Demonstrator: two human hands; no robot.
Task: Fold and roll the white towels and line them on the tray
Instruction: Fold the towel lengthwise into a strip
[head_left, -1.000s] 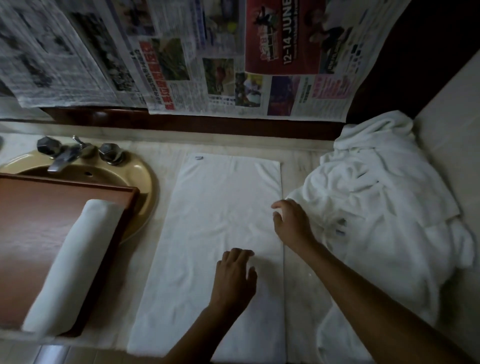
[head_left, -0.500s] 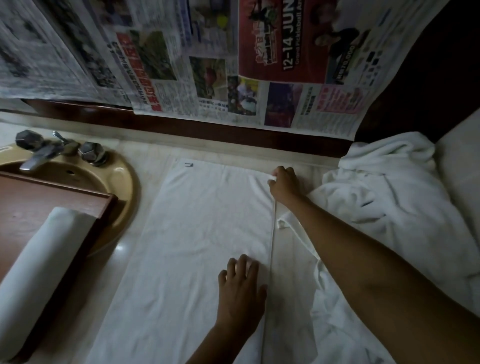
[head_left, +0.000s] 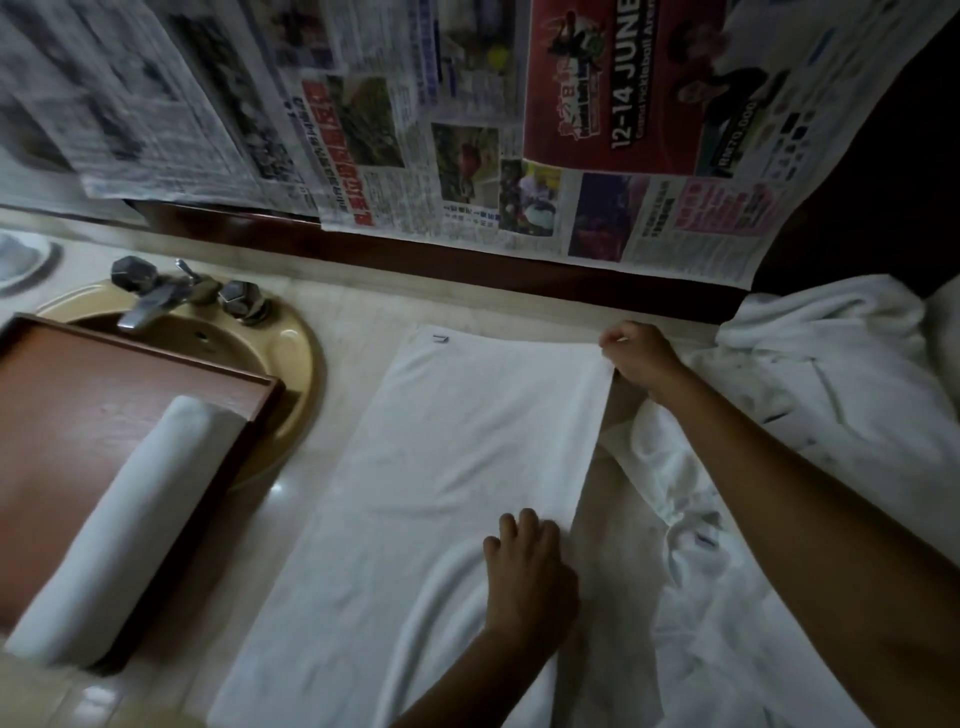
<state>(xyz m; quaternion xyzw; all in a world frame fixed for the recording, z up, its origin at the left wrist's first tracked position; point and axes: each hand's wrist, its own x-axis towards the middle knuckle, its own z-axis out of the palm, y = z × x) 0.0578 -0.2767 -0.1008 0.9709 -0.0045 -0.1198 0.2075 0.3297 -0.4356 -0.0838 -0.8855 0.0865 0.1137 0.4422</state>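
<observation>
Your right hand (head_left: 636, 364) has gone from the middle of the long edge up to the far right corner of the flat towel (head_left: 441, 493), and that edge is now lifted, with a shadow under it. The towel lies lengthwise on the counter at the centre, and one rolled towel (head_left: 124, 525) already sits on the tray (head_left: 78, 405) at 9 o'clock. The loose pile (head_left: 805, 415) waits at 3 o'clock. You look to be starting the lengthwise fold, so next carry that corner across towards 9 o'clock and match the edges. Your right arm reaches in from 4 o'clock, thumb and fingertips pinching the corner. Your left hand (head_left: 530, 566) lies palm down near the right edge at 6 o'clock, fingers close together, holding the cloth still
</observation>
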